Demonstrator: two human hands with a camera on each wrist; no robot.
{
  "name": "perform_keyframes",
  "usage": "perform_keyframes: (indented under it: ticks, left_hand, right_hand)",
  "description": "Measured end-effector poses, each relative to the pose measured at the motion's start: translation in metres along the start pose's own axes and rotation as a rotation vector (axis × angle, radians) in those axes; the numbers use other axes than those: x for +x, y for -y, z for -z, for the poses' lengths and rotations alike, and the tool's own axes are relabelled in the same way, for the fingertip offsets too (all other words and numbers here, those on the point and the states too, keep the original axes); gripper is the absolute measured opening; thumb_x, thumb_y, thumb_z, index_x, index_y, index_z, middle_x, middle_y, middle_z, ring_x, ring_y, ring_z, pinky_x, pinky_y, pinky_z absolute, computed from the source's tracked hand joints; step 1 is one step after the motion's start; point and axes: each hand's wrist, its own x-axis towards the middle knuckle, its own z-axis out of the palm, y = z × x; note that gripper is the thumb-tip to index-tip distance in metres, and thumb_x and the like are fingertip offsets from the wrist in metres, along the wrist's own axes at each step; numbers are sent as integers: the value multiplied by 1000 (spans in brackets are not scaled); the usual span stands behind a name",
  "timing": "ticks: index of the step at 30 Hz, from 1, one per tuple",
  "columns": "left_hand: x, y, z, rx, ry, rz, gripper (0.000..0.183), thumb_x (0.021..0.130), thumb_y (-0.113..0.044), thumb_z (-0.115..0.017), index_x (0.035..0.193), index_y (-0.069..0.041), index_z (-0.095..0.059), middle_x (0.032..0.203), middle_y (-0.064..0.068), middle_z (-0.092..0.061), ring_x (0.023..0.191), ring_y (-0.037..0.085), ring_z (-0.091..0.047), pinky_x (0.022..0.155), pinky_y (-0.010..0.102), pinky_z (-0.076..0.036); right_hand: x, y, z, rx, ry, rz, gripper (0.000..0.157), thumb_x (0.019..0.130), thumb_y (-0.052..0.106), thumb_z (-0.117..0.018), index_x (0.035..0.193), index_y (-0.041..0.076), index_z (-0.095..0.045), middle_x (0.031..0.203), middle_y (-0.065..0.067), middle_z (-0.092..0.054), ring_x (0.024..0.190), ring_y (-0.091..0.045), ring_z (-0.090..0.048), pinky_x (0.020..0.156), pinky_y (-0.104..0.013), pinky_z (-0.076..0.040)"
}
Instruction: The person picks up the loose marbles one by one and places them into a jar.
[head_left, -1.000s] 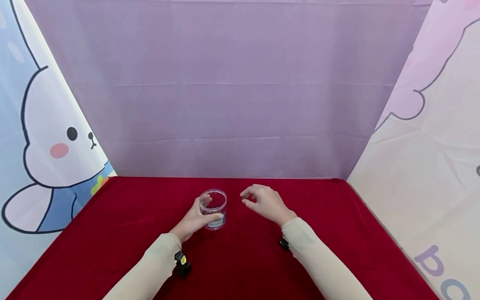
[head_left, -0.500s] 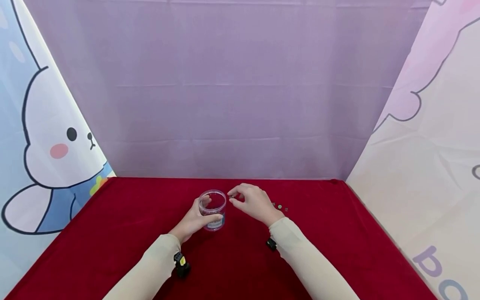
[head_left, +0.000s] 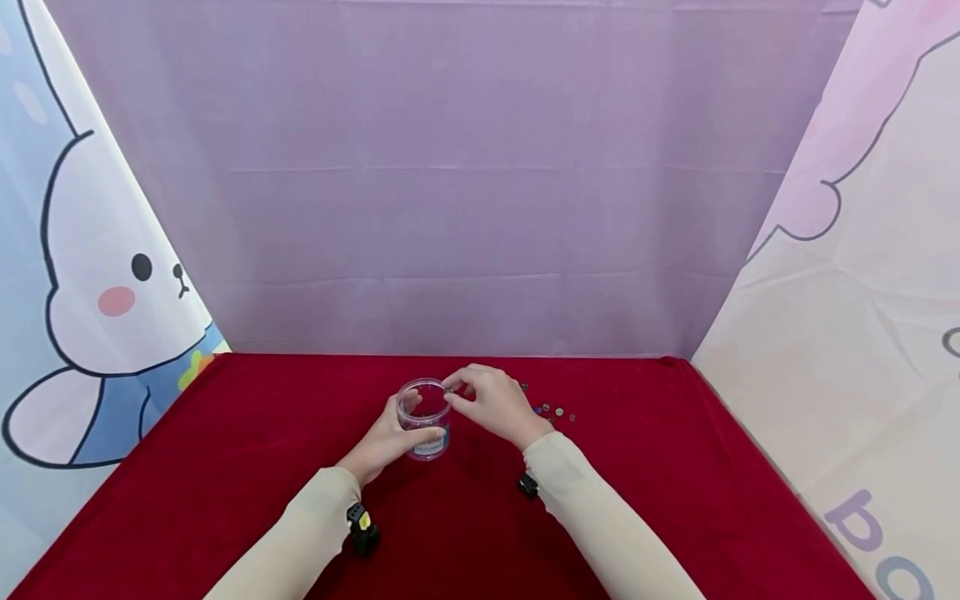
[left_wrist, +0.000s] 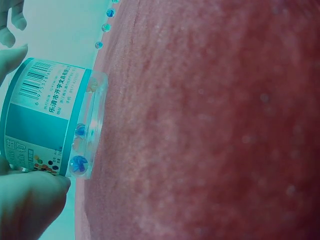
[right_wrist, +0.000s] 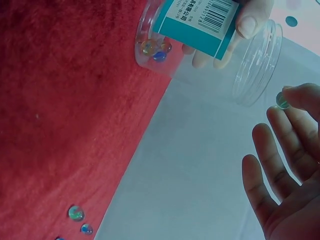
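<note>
Thumb and fingertip of the right hand (head_left: 498,404) pinch a small, clear glass marble with a greenish swirl (right_wrist: 282,100), just outside the mouth of a clear, round plastic jar (head_left: 425,417); that hand's other fingers reach out, slightly bent and apart from one another. The left hand (head_left: 388,443) grips the jar round its side, thumb at the front and fingers behind, keeping its open mouth upward; I cannot tell whether the base touches the tabletop (head_left: 300,417), which is spread with deep red, velvety cloth. A teal and white paper label (left_wrist: 40,120) with a barcode and printed characters wraps the jar, and below it a few blue and amber swirled marbles (right_wrist: 159,55) lie at the bottom. More loose glass marbles (head_left: 558,412) lie scattered on the red cloth to the right of the right hand, close to its wrist. Both forearms wear cream sleeves (head_left: 277,533), with a small black device (head_left: 365,533) at the left wrist and another black one (head_left: 528,485) at the right. Beyond the tabletop hangs a creased lilac cloth backdrop (head_left: 450,167), flanked by a blue panel with a white cartoon animal (head_left: 120,275) and a white-and-pink printed panel (head_left: 862,333).
</note>
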Motion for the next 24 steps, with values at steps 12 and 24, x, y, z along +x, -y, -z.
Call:
perform_keyframes:
  ticks: [12, 24]
  left_hand:
    - [-1, -1, 0, 20, -3, 13, 97, 80, -35, -86, 151, -15, -24, 156, 12, -33, 140, 32, -33, 110, 57, -36]
    - [-1, 0, 1, 21, 0, 8, 100, 78, -39, -87, 151, -16, -23, 157, 13, -32, 139, 32, -34, 109, 56, -36]
  right_hand:
    - [3, 2, -6, 22, 37, -23, 23, 94, 25, -74, 115, 16, -73, 105, 6, -68, 91, -17, -65, 77, -24, -54]
    - [6, 7, -9, 11, 52, -18, 24, 93, 27, -74, 115, 16, -73, 103, 7, -67, 86, -6, -60, 74, -21, -53]
